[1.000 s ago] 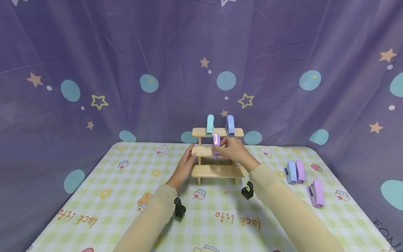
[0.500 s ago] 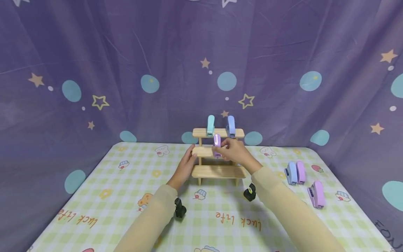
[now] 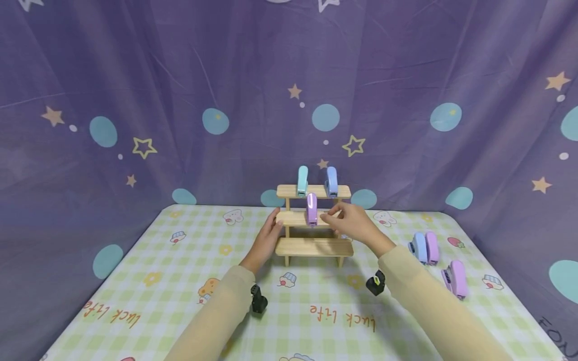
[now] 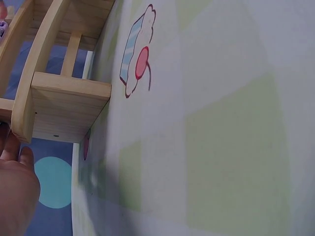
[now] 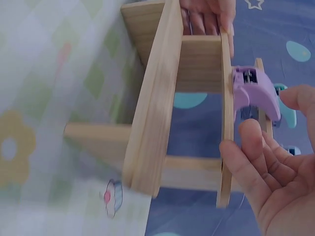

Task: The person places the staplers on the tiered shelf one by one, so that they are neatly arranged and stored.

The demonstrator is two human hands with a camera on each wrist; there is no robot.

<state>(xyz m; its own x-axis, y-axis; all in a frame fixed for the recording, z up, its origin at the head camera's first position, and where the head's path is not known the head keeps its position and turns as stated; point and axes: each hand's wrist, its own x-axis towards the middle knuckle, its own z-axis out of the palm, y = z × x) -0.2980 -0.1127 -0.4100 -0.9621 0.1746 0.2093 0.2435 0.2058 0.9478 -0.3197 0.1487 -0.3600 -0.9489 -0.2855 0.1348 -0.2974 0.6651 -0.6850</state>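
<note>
A three-tier wooden display stand stands on the table. Near the middle of its middle shelf, a purple stapler is set with its nose toward me. My left hand grips the left end of that shelf, thumb against the board and fingers beneath, as the right wrist view shows. Just right of the purple stapler is my right hand, apart from it and holding nothing; its fingers are loosely bent, and one fingertip touches the shelf's edge in the right wrist view. The top shelf bears a teal stapler and a blue stapler.
On the table's right side lie another blue stapler and a purple one side by side. Nearer me is a further purple stapler. A checked cloth covers the table, and a purple curtain hangs behind.
My right hand has let go of the purple stapler and drawn off to the right. The stapler stays on the middle shelf. My left hand has kept its place.
</note>
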